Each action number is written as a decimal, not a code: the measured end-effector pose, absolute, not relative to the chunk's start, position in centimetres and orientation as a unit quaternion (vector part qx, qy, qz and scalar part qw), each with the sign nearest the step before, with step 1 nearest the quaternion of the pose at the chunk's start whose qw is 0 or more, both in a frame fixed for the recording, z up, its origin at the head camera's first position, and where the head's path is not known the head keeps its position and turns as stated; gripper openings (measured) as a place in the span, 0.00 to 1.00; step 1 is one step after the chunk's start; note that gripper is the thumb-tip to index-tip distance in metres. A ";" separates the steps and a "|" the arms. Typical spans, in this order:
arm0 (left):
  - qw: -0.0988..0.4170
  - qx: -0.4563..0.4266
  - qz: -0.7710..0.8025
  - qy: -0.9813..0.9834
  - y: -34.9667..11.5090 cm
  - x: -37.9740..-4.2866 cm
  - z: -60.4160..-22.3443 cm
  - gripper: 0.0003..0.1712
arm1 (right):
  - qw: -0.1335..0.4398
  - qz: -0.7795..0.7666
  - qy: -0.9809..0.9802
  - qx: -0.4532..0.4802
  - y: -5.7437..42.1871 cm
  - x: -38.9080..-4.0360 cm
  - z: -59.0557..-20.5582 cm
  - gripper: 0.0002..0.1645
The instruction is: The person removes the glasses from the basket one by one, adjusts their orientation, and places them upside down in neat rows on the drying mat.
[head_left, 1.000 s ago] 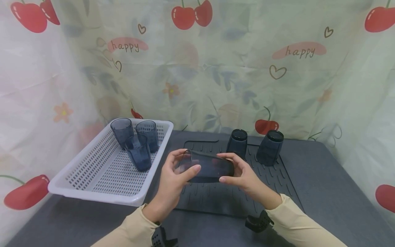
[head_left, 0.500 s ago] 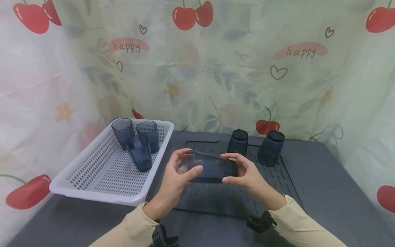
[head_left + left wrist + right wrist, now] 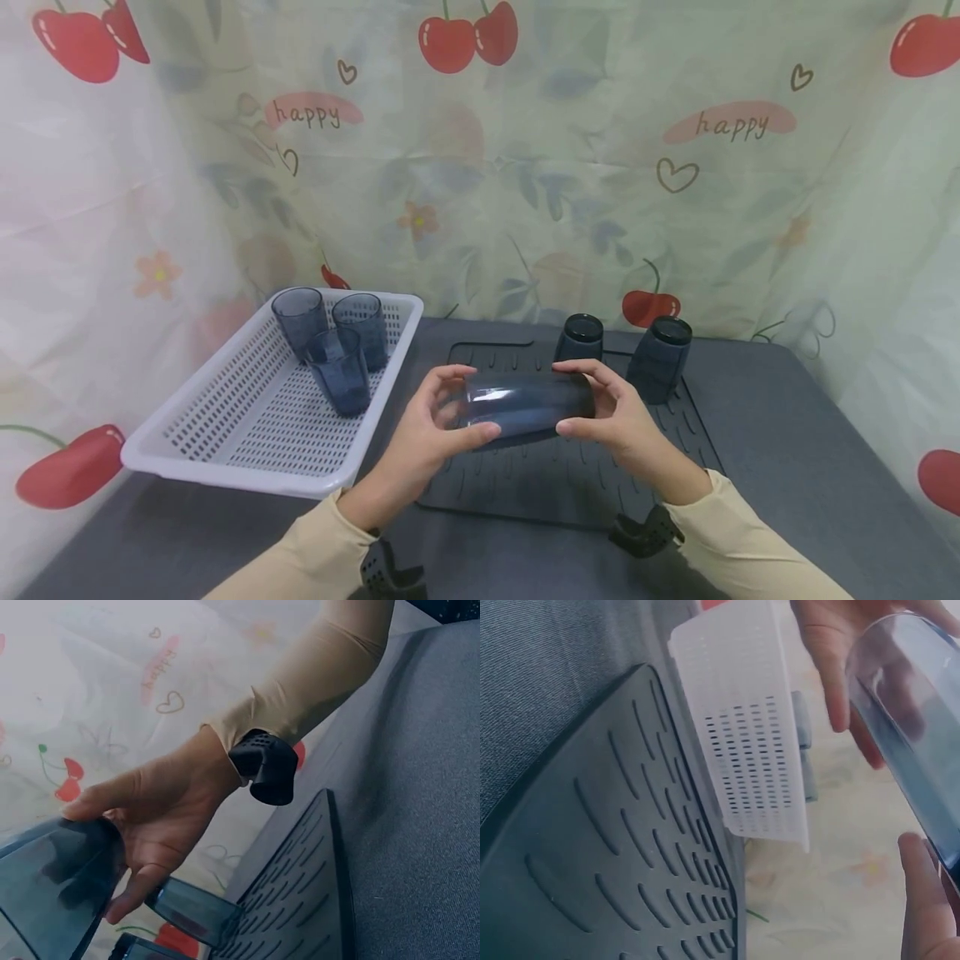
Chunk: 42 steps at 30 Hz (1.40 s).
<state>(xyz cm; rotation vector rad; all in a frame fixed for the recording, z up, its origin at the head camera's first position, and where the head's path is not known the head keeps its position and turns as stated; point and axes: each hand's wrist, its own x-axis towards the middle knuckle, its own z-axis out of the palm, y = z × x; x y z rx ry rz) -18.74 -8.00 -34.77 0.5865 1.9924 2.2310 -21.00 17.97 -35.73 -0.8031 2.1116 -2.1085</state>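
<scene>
A blue-grey drinking glass (image 3: 525,404) lies sideways in the air over the drying mat (image 3: 540,492), rim to the left and dark base to the right. My left hand (image 3: 423,425) grips it near the rim, thumb in front and fingers behind. At the base end, my right hand (image 3: 618,417) holds it between thumb and fingers. In the left wrist view, the right hand (image 3: 165,802) shows at one end of the glass (image 3: 60,885). The right wrist view has the left hand (image 3: 847,645) by the rim of the glass (image 3: 907,712).
A white perforated basket (image 3: 232,479) at left contains three upright blue-grey glasses, one in front (image 3: 337,375). Two upside-down glasses stand at the mat's back, one left (image 3: 580,342) and another right (image 3: 660,358). Behind the grey table (image 3: 810,450) hangs a cherry-patterned curtain (image 3: 495,208).
Both hands have shifted slightly to the right with the glass between them. The glass has turned a little, and a bright reflection now shows along its side.
</scene>
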 end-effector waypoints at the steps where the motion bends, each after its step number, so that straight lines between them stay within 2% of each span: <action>1: 0.048 0.196 0.726 0.657 -8.0 -18.7 -34.8 0.42 | 0.022 -0.685 0.680 -0.261 18.0 -21.0 -35.7 0.37; 24: 0.089 0.237 0.634 0.731 -7.7 -18.8 -35.8 0.42 | -0.037 -0.754 0.602 -0.260 17.8 -20.7 -34.5 0.37; 33: 0.099 0.218 0.543 0.805 -8.7 -19.0 -36.2 0.26 | -0.046 -0.745 0.623 -0.234 18.3 -20.7 -34.6 0.36; 42: 0.178 0.268 0.460 0.828 -9.6 -19.2 -36.7 0.20 | -0.050 -0.737 0.637 -0.219 18.7 -20.8 -34.6 0.35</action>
